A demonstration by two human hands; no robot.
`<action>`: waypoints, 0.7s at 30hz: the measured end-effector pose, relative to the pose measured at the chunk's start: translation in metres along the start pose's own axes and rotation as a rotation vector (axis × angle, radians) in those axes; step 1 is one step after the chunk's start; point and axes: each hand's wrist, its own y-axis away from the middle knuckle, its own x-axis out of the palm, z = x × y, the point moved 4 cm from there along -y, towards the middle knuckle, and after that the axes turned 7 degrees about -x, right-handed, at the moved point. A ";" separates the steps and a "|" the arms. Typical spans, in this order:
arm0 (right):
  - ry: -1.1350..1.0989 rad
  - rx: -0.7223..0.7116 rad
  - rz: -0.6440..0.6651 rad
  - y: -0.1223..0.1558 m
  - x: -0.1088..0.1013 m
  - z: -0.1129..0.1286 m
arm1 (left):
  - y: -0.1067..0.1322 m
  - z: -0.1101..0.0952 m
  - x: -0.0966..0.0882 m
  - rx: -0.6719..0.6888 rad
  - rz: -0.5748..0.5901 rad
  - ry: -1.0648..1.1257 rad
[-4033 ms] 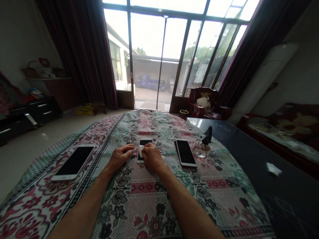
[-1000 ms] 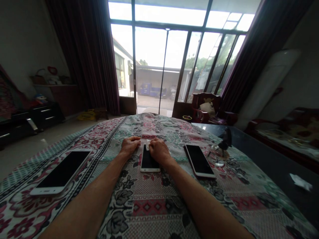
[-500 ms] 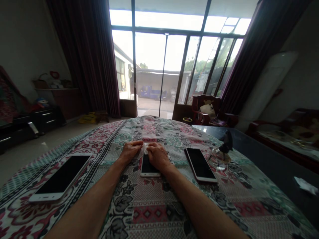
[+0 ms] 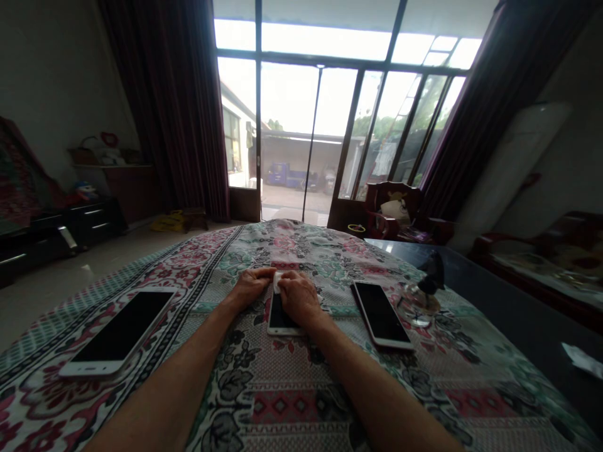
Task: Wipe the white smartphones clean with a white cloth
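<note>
In the head view, a white-framed smartphone [image 4: 282, 321] lies screen up on the patterned tablecloth between my hands. My right hand [image 4: 298, 295] is closed on a white tissue [image 4: 277, 280] and presses it against the upper part of the dark screen. At the phone's top left corner, the fingers of my left hand [image 4: 254, 284] are drawn together and grip its edge. A second smartphone [image 4: 380, 314] lies to the right of my right hand. Further left rests a third, white smartphone [image 4: 123, 329], also screen up.
A clear glass spray bottle [image 4: 419, 304] with a black head stands beyond the right phone. Past it is a dark tabletop [image 4: 499, 301] bearing a crumpled white paper [image 4: 583, 360]. A wooden armchair [image 4: 393, 207] sits near the glass door.
The whole view has shifted slightly, so everything sits a little further right. The right hand still presses the tissue on the phone, and the left hand keeps its place at the corner.
</note>
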 end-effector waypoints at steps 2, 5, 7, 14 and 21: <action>-0.002 0.001 -0.004 0.000 0.001 -0.001 | -0.001 0.002 -0.001 -0.014 0.003 0.026; -0.003 0.064 -0.026 0.000 0.001 -0.009 | -0.002 0.005 -0.004 -0.054 0.035 0.111; 0.002 0.106 -0.040 0.001 -0.001 -0.015 | -0.002 0.008 -0.007 -0.113 0.076 0.201; 0.034 0.151 -0.033 0.004 -0.004 -0.011 | 0.002 0.005 -0.022 -0.304 0.166 0.639; -0.066 -0.069 0.006 0.002 -0.002 0.008 | 0.001 0.005 -0.026 -0.411 0.178 0.797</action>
